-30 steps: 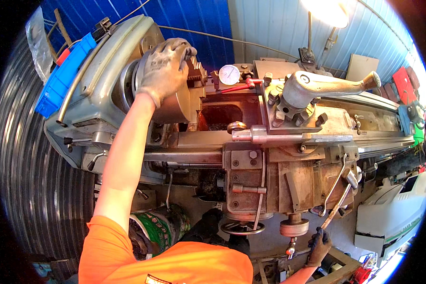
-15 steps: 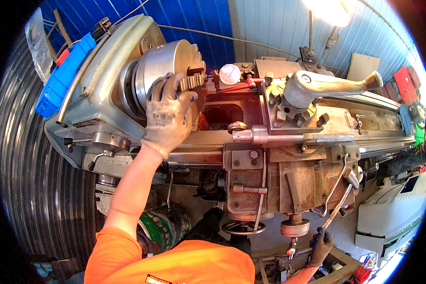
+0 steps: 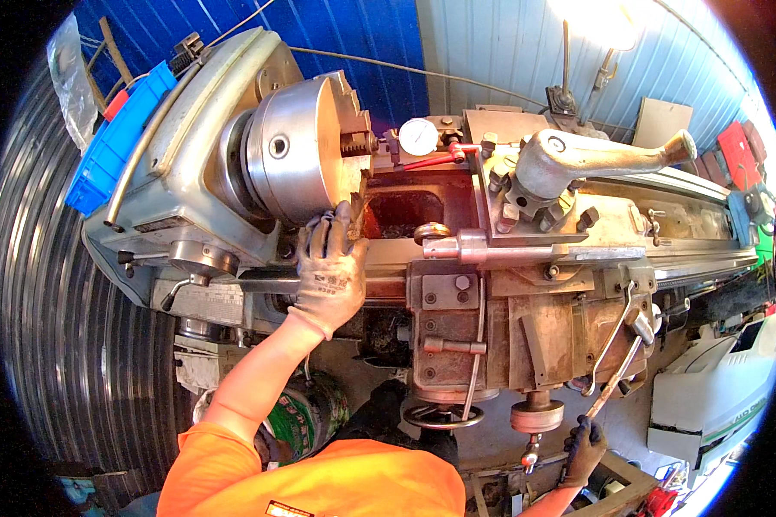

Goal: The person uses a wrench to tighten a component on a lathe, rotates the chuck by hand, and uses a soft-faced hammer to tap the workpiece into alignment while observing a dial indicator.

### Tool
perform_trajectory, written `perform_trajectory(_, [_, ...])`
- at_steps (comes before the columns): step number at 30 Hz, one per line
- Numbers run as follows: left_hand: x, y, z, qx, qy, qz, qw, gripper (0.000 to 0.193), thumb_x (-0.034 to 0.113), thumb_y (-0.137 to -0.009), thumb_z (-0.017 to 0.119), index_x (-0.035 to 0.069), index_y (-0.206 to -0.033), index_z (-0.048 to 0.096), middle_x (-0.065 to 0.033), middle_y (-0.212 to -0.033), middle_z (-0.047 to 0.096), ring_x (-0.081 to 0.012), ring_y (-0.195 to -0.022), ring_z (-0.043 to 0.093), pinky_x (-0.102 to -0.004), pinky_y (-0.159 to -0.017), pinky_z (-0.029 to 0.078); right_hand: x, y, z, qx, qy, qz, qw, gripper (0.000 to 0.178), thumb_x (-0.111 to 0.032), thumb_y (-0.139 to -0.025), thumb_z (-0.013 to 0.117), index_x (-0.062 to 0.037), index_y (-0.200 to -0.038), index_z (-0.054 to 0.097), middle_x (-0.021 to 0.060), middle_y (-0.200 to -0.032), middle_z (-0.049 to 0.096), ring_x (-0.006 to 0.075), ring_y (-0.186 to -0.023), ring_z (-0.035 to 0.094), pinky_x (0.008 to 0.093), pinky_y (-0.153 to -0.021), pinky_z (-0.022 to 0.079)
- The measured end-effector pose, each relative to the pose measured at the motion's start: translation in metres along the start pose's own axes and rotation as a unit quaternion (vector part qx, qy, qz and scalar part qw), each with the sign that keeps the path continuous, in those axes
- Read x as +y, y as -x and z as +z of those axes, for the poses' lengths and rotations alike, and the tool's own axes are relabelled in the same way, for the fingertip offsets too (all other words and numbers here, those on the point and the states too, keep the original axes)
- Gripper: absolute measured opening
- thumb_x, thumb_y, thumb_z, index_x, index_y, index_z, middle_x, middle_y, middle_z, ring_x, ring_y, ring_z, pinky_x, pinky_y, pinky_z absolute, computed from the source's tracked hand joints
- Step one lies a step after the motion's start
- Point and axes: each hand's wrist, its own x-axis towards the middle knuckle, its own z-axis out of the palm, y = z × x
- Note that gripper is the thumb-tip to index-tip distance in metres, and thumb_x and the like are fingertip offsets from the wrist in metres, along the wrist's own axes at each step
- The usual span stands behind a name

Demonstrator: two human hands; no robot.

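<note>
The large round metal lathe chuck [image 3: 293, 138] is at the upper left, with a square key hole showing on its side and a stepped jaw [image 3: 358, 144] on its face. My left hand [image 3: 332, 267], in a light work glove with dark fingers, reaches up to the chuck's lower rim. Its fingers are stretched out and the fingertips touch or nearly touch the metal. At the lower right my gloved right hand [image 3: 585, 448] is wrapped round the lower end of a long handle [image 3: 616, 370] with a cylindrical head. A white dial indicator [image 3: 419, 136] on a red arm [image 3: 431, 161] stands beside the jaw.
The tool post with a big lever [image 3: 595, 159] sits right of the chuck. A wrench [image 3: 612, 332] hangs at the carriage beside the long handle. Below are a handwheel [image 3: 444, 416] and a green bag [image 3: 306, 418]. A blue bin [image 3: 116, 142] rests against the headstock.
My left hand has moved down from the chuck's front to its lower rim. The chuck has turned, bringing the key hole into view. My right hand has stayed on the handle.
</note>
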Motion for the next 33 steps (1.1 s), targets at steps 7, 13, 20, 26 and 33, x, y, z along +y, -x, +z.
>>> perform_trajectory(7, [0.003, 0.014, 0.033, -0.090, 0.004, -0.015, 0.996, 0.021, 0.011, -0.082, 0.059, 0.001, -0.100, 0.063, -0.0281, -0.145, 0.033, -0.0461, -0.118, 0.044, -0.0566, -0.100, 0.034, -0.008, 0.004, 0.002, -0.004, 0.011, 0.001, 1.000, 0.027, -0.025, -0.094, 0.060, 0.0015, -0.098, 0.065, 0.0024, -0.064, 0.054, 0.0091, -0.048, 0.049, 0.0233, -0.043, 0.037])
perform_trajectory(13, [0.001, -0.011, -0.004, -0.156, 0.219, -0.077, 0.960, 0.026, 0.009, -0.083, 0.062, 0.005, -0.108, 0.065, -0.0191, -0.136, 0.049, -0.0362, -0.118, 0.052, -0.0469, -0.098, 0.043, 0.007, -0.004, -0.001, 0.000, 0.017, -0.004, 1.000, 0.028, -0.025, -0.094, 0.060, 0.0017, -0.098, 0.065, 0.0027, -0.064, 0.054, 0.0094, -0.048, 0.049, 0.0237, -0.043, 0.037])
perform_trajectory(20, [-0.047, -0.090, -0.078, 0.049, -0.007, -0.046, 0.998, 0.047, 0.021, -0.090, 0.062, 0.018, -0.136, 0.050, -0.0115, -0.138, 0.050, -0.0345, -0.122, 0.052, -0.0452, -0.100, 0.043, 0.002, -0.001, -0.002, -0.002, 0.018, -0.014, 1.000, 0.028, -0.025, -0.094, 0.060, 0.0018, -0.097, 0.065, 0.0031, -0.063, 0.054, 0.0097, -0.047, 0.049, 0.0239, -0.042, 0.037])
perform_trajectory(26, [-0.055, -0.092, -0.056, 0.073, 0.022, 0.016, 0.997, 0.042, 0.008, -0.085, 0.058, 0.012, -0.127, 0.054, -0.0123, -0.131, 0.054, -0.0348, -0.097, 0.060, -0.0421, -0.085, 0.049, 0.018, -0.007, -0.005, 0.003, 0.036, -0.038, 0.999, 0.027, -0.025, -0.094, 0.060, 0.0018, -0.098, 0.065, 0.0033, -0.063, 0.054, 0.0096, -0.047, 0.049, 0.0242, -0.042, 0.037])
perform_trajectory(33, [-0.044, -0.074, -0.051, 0.058, 0.031, 0.031, 0.997, 0.046, 0.004, -0.081, 0.060, 0.012, -0.126, 0.055, -0.0155, -0.136, 0.047, -0.0351, -0.107, 0.057, -0.0444, -0.087, 0.046, 0.014, -0.006, -0.003, 0.008, 0.036, -0.020, 0.999, 0.026, -0.024, -0.094, 0.060, 0.0017, -0.098, 0.065, 0.0027, -0.064, 0.054, 0.0095, -0.049, 0.049, 0.0236, -0.043, 0.037])
